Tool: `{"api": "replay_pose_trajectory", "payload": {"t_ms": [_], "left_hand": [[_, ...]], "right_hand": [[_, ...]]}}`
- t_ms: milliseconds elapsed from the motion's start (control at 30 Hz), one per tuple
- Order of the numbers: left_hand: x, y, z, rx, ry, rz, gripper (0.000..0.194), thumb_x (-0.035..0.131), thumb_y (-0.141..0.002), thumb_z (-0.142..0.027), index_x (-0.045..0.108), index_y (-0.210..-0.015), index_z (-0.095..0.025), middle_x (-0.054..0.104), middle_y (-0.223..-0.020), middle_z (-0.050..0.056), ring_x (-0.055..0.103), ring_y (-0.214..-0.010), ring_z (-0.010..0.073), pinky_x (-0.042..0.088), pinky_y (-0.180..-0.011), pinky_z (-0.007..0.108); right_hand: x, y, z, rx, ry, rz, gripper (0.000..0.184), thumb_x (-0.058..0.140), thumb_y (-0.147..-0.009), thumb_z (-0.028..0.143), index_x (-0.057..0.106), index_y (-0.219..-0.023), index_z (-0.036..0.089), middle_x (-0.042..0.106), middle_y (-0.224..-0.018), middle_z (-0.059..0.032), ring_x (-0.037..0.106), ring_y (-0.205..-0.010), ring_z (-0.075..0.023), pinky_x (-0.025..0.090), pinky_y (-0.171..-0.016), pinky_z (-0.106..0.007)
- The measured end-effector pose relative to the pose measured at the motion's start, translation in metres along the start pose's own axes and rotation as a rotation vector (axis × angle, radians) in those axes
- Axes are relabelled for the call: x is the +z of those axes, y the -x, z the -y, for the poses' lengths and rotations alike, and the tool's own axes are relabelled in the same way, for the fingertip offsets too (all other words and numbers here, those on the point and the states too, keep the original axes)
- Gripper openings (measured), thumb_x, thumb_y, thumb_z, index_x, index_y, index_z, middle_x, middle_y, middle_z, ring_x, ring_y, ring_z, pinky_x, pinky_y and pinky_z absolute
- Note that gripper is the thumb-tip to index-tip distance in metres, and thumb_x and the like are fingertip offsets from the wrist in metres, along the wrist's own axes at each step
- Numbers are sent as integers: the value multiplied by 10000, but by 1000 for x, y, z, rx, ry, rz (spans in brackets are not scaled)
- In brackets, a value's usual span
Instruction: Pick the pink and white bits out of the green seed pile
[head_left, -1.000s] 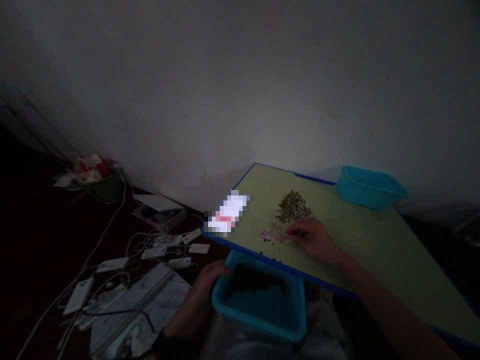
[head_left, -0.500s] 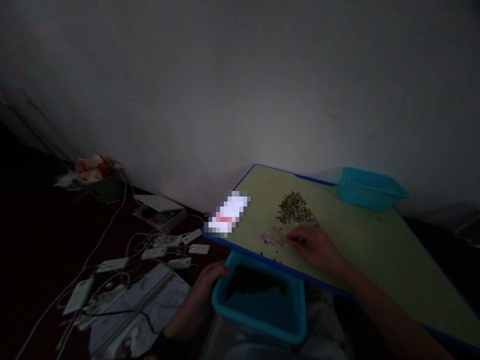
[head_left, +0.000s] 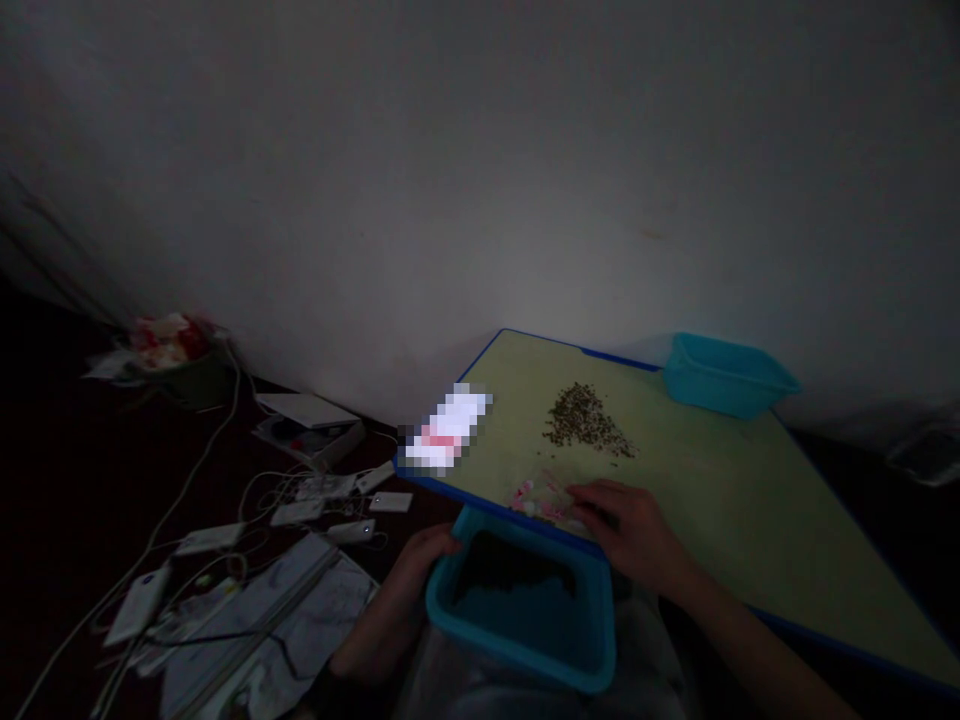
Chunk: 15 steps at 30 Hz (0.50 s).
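Observation:
My left hand (head_left: 426,560) is closed on the left rim of a blue plastic basin (head_left: 525,655), held just below the table's front edge. Dark small grains lie inside the basin, toward its far side. My right hand (head_left: 626,525) is closed in a pinch on the right end of a clear plastic piece with pink print (head_left: 551,500), perhaps a small bag or card, lying near the front edge. Beyond it, a loose pile of small brown grains (head_left: 585,418) is spread on the yellowish tabletop (head_left: 720,500).
A second blue basin (head_left: 727,378) stands at the table's back right corner. A blurred bright white and pink rectangle (head_left: 448,428) lies at the left corner. On the floor to the left are white power banks or adapters (head_left: 212,540) with tangled cables, an open box (head_left: 311,420) and a bin (head_left: 184,380).
My right hand has drawn the clear pink-printed plastic toward the table's front edge, away from the pile. My left hand keeps hold of the basin. The view has shifted slightly.

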<state>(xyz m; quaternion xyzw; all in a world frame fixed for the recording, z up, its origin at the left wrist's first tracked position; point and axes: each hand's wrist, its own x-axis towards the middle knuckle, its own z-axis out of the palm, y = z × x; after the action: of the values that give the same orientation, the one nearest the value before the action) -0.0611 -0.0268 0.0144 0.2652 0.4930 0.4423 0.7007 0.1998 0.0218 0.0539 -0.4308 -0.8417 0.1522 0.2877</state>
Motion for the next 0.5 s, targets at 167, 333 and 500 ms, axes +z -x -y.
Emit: {"api": "replay_pose_trajectory", "payload": {"t_ms": [167, 333, 500], "left_hand": [[-6, -4, 6, 105, -23, 87, 164, 524, -715, -222, 661, -778, -156, 666, -644, 5, 586, -581, 180, 429, -520, 261], [-4, -2, 2, 77, -5, 66, 122, 558, -688, -220, 653, -730, -157, 606, -563, -18, 569, -573, 179, 426, -522, 262], [-6, -6, 5, 90, -24, 112, 152, 506, -735, -218, 636, -771, -148, 628, -635, 7, 583, -604, 192, 420, -523, 268]], "right_hand": [[-2, 0, 2, 34, -22, 29, 226, 500, -816, 210, 649, -981, 248, 651, -876, -41, 596, -764, -170, 474, -696, -293], [-2, 1, 2, 73, -43, 36, 221, 528, -795, 194, 659, -966, 243, 658, -845, -36, 598, -743, -167, 469, -676, -283], [-1, -3, 6, 85, -98, 34, 219, 523, -797, 188, 664, -956, 242, 659, -845, -29, 598, -746, -156, 464, -663, -264]]}}
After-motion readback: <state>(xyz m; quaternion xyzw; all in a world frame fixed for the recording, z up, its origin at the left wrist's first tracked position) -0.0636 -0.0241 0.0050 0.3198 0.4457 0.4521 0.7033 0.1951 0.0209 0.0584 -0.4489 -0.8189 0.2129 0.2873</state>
